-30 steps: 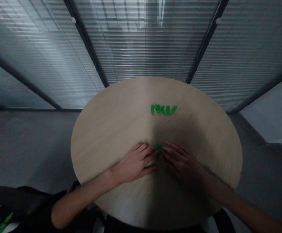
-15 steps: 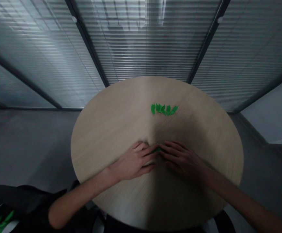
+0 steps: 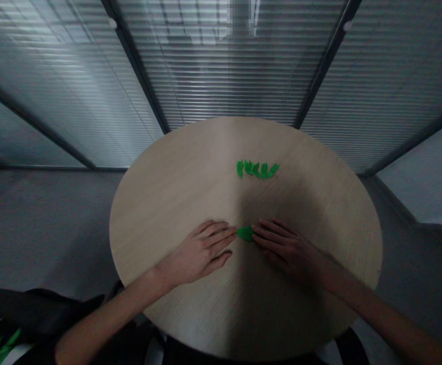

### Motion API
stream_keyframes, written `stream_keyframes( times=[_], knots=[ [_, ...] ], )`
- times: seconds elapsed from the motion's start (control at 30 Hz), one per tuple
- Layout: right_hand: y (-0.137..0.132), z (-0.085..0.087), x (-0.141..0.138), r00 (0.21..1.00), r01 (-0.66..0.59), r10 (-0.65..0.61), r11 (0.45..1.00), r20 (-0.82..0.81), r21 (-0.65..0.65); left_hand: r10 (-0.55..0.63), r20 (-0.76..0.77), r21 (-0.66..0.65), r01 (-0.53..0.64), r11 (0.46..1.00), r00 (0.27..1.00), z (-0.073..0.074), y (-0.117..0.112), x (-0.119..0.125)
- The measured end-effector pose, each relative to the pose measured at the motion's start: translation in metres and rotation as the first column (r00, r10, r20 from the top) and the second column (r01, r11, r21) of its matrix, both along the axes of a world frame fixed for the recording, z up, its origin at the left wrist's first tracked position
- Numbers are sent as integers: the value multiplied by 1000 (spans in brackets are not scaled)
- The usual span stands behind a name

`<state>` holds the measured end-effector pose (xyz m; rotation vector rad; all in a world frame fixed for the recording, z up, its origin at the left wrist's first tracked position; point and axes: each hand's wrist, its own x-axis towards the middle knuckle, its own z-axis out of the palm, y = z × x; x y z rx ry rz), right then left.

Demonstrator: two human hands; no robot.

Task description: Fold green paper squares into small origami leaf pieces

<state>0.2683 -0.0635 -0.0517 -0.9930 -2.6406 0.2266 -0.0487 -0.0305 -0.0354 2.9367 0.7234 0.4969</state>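
A single green leaf (image 3: pixel 245 233) lies flat on the round wooden table, between my two hands. My left hand (image 3: pixel 208 248) rests palm down with fingers stretched out, its fingertips at the leaf's left end. From the other side, my right hand (image 3: pixel 287 249) lies flat too, its fingertips on or against the leaf's right end. Farther up the table is a row of several green leaves (image 3: pixel 258 170), side by side, some touching one another.
The round table (image 3: pixel 160 203) has light wood grain, and a shadow falls over its right half. Glass partitions with blinds (image 3: pixel 228 76) stand behind it. At the lower left, green foliage (image 3: pixel 0 347) shows beside a dark chair (image 3: pixel 34 309).
My left hand has slid left and its fingers have straightened, uncovering most of the green leaf. My right hand has hardly moved. The row of leaves looks the same.
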Motion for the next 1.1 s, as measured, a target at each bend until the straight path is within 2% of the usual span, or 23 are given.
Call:
stream_keyframes(
  times=[0.13, 0.33, 0.5, 0.67, 0.93, 1.1],
  knots=[
    [0, 2, -4, 998, 20, -20, 1000, -51, 4, 13, 48, -11, -13, 1000, 999, -2, 0, 9],
    [5, 11, -17, 992, 49, -41, 997, -118, 65, 61, 83, -111, -52, 992, 995, -2, 2, 32],
    [13, 8, -27, 978, 76, -59, 994, -198, 81, 24, 77, -173, -11, 985, 997, -4, 13, 46],
    [16, 3, -30, 958, 107, -85, 992, -274, 64, -23, 101, -112, 34, 993, 995, -9, 18, 45],
    [17, 0, -35, 950, 117, -78, 987, -303, 111, 7, 87, -42, -4, 999, 996, -11, 15, 45],
    [18, -2, -36, 953, 103, -66, 988, -295, 112, 5, 158, -87, 9, 996, 987, -12, 14, 44]
  ],
)
